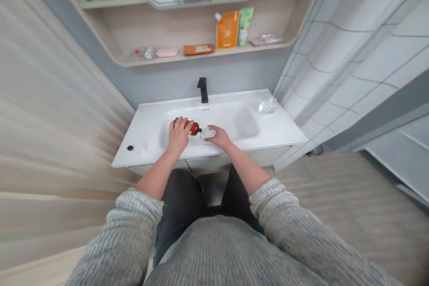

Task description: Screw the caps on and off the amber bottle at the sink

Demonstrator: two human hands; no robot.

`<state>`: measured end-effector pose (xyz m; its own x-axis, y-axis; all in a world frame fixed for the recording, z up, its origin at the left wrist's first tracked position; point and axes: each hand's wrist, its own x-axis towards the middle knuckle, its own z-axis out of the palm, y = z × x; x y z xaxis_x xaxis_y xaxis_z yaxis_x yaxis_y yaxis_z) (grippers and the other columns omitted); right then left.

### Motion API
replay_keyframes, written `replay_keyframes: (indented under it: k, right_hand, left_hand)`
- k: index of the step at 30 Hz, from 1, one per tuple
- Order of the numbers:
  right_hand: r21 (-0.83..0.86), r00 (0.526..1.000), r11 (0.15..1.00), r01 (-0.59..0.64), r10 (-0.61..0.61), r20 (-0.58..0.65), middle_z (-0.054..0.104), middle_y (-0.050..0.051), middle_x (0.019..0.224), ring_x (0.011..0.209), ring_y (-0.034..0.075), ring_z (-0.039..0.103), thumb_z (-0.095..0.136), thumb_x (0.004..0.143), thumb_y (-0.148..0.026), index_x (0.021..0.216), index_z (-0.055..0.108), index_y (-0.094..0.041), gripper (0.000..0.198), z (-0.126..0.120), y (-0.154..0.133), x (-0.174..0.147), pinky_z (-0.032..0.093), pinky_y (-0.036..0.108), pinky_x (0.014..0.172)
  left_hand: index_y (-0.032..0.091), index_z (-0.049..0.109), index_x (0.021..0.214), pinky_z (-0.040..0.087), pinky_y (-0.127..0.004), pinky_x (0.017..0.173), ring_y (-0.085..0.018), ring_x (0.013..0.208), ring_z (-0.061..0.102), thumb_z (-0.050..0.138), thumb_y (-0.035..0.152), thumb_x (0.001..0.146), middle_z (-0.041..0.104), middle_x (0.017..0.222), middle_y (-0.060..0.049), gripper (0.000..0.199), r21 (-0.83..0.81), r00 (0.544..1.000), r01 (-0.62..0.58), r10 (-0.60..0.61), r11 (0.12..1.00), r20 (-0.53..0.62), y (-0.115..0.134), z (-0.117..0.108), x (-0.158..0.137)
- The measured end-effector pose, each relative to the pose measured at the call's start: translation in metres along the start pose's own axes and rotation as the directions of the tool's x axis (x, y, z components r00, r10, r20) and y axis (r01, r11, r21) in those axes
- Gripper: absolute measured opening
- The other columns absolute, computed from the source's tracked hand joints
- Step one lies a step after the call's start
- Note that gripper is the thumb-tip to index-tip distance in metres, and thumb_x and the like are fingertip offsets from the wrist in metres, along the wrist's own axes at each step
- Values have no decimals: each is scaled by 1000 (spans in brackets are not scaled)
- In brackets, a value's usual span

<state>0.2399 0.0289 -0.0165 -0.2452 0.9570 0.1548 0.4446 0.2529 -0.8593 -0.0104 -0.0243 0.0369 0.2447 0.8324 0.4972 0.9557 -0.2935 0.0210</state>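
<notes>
My left hand [178, 133] is wrapped round an amber-brown bottle [193, 128], tipped on its side with its dark neck pointing right. In my right hand [218, 136] is a small clear bottle [207, 133], tilted so its mouth faces left. The brown bottle's neck meets or nearly meets the clear bottle's opening; whether liquid flows I cannot tell. Both are held over the front part of the white sink basin [231, 118]. My fingers hide part of each bottle.
A black faucet [203, 90] stands behind the basin. Another clear container [267, 106] sits on the right of the counter, and a small black cap [130, 148] on the left. Above, a shelf [134, 61] bears an orange pouch [228, 30] and a green tube [246, 26]. A curtain hangs left.
</notes>
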Motion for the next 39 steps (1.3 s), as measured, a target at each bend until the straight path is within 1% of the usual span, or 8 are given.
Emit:
replay_keyframes:
  k: [6, 10, 17, 22, 26, 29, 33, 39]
  right_hand:
    - [65, 1000, 998, -15, 17, -23, 82, 4, 142, 133, 30, 78, 102, 70, -32, 144, 78, -30, 78, 1, 1, -1, 57, 49, 126]
    - [97, 999, 995, -17, 21, -33, 82, 5, 140, 130, 30, 79, 103, 70, -33, 145, 77, -27, 79, 2, 3, 0, 59, 48, 123]
    - [134, 998, 991, -8, 15, -54, 83, 6, 138, 127, 30, 80, 104, 70, -34, 144, 78, -26, 78, 0, -1, -1, 60, 47, 121]
    - [146, 999, 989, 8, -1, -49, 83, 4, 137, 128, 29, 79, 103, 71, -35, 142, 78, -28, 76, 0, 0, -1, 60, 47, 121]
    - [155, 998, 987, 30, -22, -53, 83, 4, 139, 130, 30, 79, 103, 72, -36, 143, 78, -28, 75, 2, 4, 0, 59, 47, 122]
    - [153, 998, 988, 22, -13, -61, 82, 4, 141, 134, 31, 78, 103, 72, -36, 143, 78, -29, 76, 2, 4, -1, 58, 48, 124]
    - [168, 999, 986, 15, -7, -48, 82, 4, 139, 132, 30, 78, 102, 73, -36, 144, 77, -29, 76, 2, 3, -2, 60, 49, 122]
    - [175, 998, 984, 34, -23, -62, 82, 6, 140, 131, 31, 79, 103, 73, -34, 143, 78, -25, 75, 2, 1, -2, 59, 49, 123]
  left_hand:
    - [30, 68, 162, 34, -65, 135, -40, 163, 49, 51, 10, 99, 66, 165, -16, 68, 17, 999, -44, 44, 999, 13, -1, -12, 12]
    - [29, 67, 162, 32, -64, 137, -39, 165, 47, 51, 9, 99, 65, 166, -16, 68, 22, 996, -81, 80, 996, 23, -1, -19, 20]
    - [29, 68, 160, 31, -66, 138, -38, 167, 45, 51, 12, 102, 63, 167, -18, 63, 41, 989, -141, 139, 989, 50, -1, -29, 31]
    - [30, 67, 161, 31, -65, 138, -38, 167, 45, 51, 10, 102, 63, 168, -16, 64, 69, 981, -189, 185, 980, 61, -3, -34, 36]
    - [30, 68, 160, 33, -67, 137, -38, 167, 46, 53, 10, 101, 63, 169, -17, 64, 54, 977, -203, 199, 978, 73, -3, -36, 38]
    - [29, 70, 158, 33, -67, 137, -38, 167, 46, 53, 10, 102, 63, 168, -17, 61, 43, 977, -203, 200, 978, 68, -1, -39, 40]
    - [29, 71, 156, 34, -66, 137, -37, 167, 46, 52, 11, 104, 64, 167, -17, 58, 53, 976, -208, 204, 977, 81, 1, -43, 42]
    - [28, 70, 157, 33, -67, 138, -37, 167, 47, 52, 12, 106, 64, 167, -17, 57, 55, 956, -278, 271, 959, 107, -1, -50, 49]
